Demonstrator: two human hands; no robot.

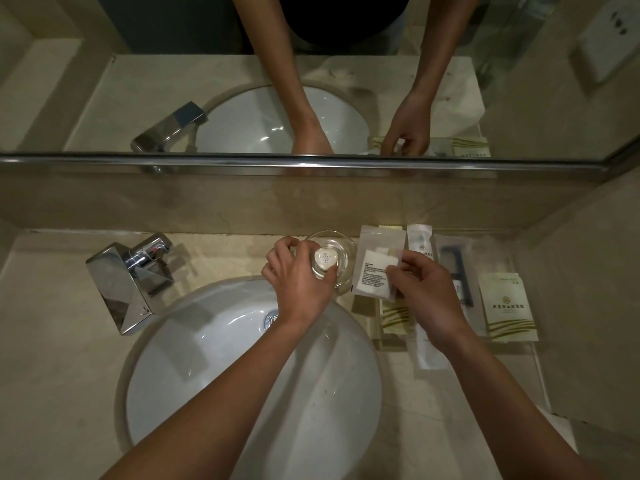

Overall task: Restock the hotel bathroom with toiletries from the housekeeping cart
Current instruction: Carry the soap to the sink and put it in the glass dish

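A small round wrapped soap (325, 258) sits in a clear glass dish (346, 247) on the counter behind the basin. My left hand (298, 282) curls around the dish's near left rim, thumb at its front edge. My right hand (424, 296) pinches a translucent sachet (375, 268) with a white pad and printed text, holding it just right of the dish. Under and beside it lie a cream sachet with green stripes (394, 317), a long white packet (420, 245), a clear packet with a dark item (457, 261) and a cream logo sachet (507, 306).
A white oval basin (207, 375) fills the counter's middle, with a chrome tap (128, 282) at its left. The packets lie on a clear tray (526, 348) at the right. A mirror (173, 98) with a metal lower rail runs along the back. A wall closes the right side.
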